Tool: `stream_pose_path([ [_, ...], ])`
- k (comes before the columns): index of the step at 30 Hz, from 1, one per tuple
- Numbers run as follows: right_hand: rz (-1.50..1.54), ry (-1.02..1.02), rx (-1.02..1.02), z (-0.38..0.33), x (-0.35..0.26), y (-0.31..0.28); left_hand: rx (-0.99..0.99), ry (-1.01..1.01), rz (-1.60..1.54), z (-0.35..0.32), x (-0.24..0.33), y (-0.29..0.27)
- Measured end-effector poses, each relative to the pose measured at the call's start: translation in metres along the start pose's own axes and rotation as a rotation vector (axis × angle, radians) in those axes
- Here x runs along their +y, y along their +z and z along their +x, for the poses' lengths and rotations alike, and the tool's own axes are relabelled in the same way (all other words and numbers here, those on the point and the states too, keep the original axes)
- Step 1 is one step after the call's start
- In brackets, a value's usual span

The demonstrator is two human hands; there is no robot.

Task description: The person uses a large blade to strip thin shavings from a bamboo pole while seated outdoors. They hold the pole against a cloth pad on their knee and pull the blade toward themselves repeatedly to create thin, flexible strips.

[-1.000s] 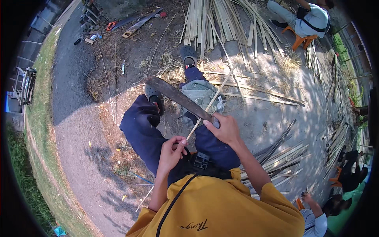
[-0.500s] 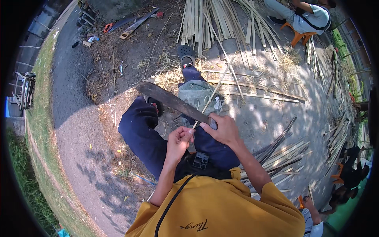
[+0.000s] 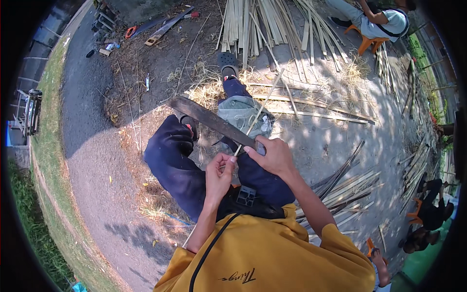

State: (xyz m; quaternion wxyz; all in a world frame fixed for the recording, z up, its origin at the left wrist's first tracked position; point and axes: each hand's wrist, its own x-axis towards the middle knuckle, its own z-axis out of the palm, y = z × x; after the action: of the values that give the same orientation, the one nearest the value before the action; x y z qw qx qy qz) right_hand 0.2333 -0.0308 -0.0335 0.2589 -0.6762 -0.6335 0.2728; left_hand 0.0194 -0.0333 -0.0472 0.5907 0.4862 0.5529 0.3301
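Observation:
A thin bamboo strip [image 3: 265,101] runs slantwise over my lap, its far end past a grey-green cloth [image 3: 233,113] on my leg. My left hand [image 3: 219,173] is closed on this strip in a pinch between thumb and fingers. In my right hand [image 3: 275,156] is a machete [image 3: 209,119] with a long dark blade, gripped at its near end; most of the handle is hidden by the fingers. The blade points to the far left and crosses the strip just beyond my left fingertips. Thumb and fingers of the right hand lie close to that crossing.
Many split bamboo strips [image 3: 248,29] lie fanned on the ground ahead, with another pile [image 3: 348,194] at my right. Two handsaws [image 3: 165,28] rest at the far left. Pale shavings [image 3: 202,92] surround my foot. People sit on orange stools [image 3: 372,43] at the right.
The whole view has shifted slightly. Both hands keep their grips, the blade still across the strip. At the lower right, another person's arm has moved.

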Motion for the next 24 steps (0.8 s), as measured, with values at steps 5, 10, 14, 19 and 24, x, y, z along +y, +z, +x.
stream_pose_path([
  [5, -0.011, -0.036, 0.028, -0.003, -0.002, 0.002, -0.002, -0.02, 0.011, -0.01, -0.002, -0.007],
  [10, -0.012, -0.005, 0.026, -0.003, -0.006, 0.006, 0.022, -0.06, -0.01, -0.029, 0.004, -0.012],
  [14, -0.053, -0.029, 0.059, -0.005, -0.011, 0.009, 0.024, -0.065, -0.041, -0.036, 0.002, -0.017],
  [19, -0.075, -0.017, 0.047, -0.008, -0.019, 0.009, 0.086, -0.042, 0.015, -0.043, 0.004, -0.014],
  [24, -0.121, -0.068, 0.061, -0.007, -0.01, 0.013, 0.087, -0.02, 0.076, -0.038, 0.007, -0.008],
])
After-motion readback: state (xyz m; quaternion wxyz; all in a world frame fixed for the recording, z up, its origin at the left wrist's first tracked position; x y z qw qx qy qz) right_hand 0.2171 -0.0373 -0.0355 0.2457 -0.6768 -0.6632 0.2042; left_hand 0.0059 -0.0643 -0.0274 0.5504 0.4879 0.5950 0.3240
